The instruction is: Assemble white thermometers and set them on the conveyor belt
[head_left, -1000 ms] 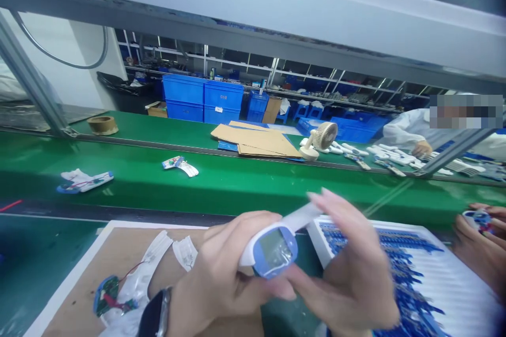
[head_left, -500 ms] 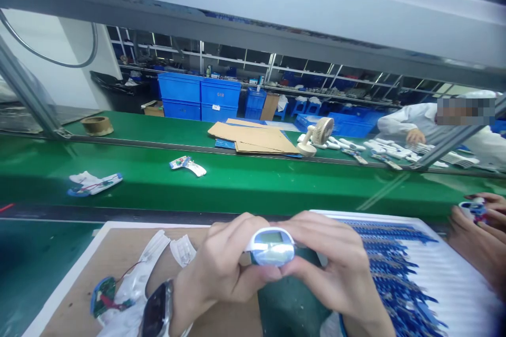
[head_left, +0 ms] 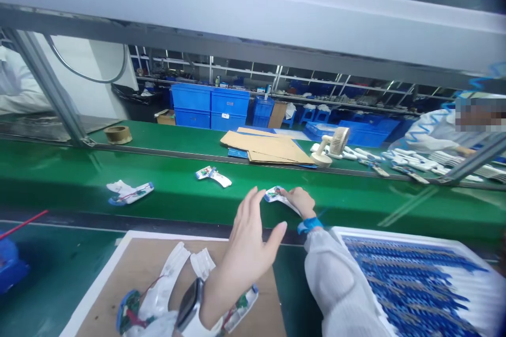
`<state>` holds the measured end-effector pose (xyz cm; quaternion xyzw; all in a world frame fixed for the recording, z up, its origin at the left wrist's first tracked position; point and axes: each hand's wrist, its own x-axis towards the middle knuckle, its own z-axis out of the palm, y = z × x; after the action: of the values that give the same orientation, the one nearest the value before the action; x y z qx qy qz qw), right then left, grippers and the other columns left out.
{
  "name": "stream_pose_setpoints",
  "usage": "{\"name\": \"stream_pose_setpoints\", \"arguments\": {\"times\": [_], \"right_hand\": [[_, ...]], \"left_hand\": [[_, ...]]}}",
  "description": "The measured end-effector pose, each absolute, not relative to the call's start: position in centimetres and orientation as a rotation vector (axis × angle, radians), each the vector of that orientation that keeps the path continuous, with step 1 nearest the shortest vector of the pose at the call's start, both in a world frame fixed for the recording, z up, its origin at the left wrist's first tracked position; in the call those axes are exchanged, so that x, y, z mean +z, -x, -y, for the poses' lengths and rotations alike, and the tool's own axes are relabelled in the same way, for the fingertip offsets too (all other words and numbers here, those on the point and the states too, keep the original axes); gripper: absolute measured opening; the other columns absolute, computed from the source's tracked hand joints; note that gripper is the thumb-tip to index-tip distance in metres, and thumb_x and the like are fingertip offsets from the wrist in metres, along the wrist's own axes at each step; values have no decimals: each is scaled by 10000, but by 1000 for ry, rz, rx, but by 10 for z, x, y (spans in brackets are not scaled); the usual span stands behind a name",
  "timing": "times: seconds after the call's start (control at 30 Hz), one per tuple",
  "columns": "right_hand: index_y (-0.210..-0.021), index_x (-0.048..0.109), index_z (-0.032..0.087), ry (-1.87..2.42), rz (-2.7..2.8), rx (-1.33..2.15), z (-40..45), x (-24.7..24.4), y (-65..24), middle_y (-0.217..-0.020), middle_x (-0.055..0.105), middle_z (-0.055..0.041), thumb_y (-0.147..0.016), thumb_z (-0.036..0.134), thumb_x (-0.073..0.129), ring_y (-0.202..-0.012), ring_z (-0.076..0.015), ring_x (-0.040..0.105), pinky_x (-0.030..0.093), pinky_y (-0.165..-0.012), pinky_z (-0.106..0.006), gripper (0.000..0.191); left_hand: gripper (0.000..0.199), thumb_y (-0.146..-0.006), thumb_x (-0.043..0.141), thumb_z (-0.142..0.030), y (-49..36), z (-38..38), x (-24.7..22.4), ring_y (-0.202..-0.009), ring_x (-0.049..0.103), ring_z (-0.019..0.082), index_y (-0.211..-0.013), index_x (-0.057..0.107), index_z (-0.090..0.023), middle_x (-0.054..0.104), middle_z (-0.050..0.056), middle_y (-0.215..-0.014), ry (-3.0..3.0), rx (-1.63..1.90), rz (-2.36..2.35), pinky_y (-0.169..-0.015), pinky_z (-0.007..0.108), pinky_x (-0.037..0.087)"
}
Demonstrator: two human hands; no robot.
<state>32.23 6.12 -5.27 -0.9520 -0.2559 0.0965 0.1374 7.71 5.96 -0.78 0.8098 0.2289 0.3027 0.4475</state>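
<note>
My right hand (head_left: 302, 202), with a white sleeve and a blue wristband, reaches over the green belt. Its fingers are closed on a white device housing (head_left: 275, 195) with a circuit board inside, which touches or hovers just above the belt; I cannot tell which. My left hand (head_left: 253, 242), wearing a watch, is raised over the cardboard with fingers spread and nothing in it. Under its wrist lies another opened housing (head_left: 245, 305) with a board, partly hidden. To its left rest a white shell with a wired round board (head_left: 130, 308) and a small white shell piece (head_left: 202, 263).
Two more opened housings, one left (head_left: 128, 193) and one nearer the middle (head_left: 213, 175), lie on the belt (head_left: 169, 200). A white foam tray (head_left: 482, 295) of blue parts stands right. Beyond are a tape roll (head_left: 117, 135), cardboard sheets (head_left: 269, 147), a fan (head_left: 332, 145) and a co-worker.
Both hands held a white device with a small display; they have since parted. My right hand has moved forward to the belt, holding a housing there. The co-worker's hands at right have left view.
</note>
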Motion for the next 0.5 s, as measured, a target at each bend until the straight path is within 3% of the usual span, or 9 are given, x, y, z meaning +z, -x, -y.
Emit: {"name": "stream_pose_setpoints", "arguments": {"times": [0.13,0.33,0.5], "right_hand": [[-1303,537,163,2651,998,88,-108,-55,-301,-1360,521,-113,-963,388,584,-1233,-257,531,459,-1040,-502,410],[-1238,578,160,2402,1441,255,-195,-83,-235,-1269,583,-91,-952,384,607,-1141,-223,588,511,-976,-455,365],[-1154,605,146,2310,1535,290,-188,-98,-228,-1143,627,-72,-956,362,606,-1016,-183,630,550,-893,-391,293]], "left_hand": [[546,-953,476,-351,-76,-57,-1,-1493,242,321,-1439,341,-142,291,202,-1579,-1935,716,-550,-1191,585,282],[486,-951,501,-303,-66,-46,18,-1475,285,279,-1421,417,-212,355,110,-1564,-1836,708,-455,-1222,545,255],[448,-874,637,-278,-61,-23,29,-1407,392,333,-1314,579,-218,492,86,-1475,-1863,617,-330,-1182,564,341]]}}
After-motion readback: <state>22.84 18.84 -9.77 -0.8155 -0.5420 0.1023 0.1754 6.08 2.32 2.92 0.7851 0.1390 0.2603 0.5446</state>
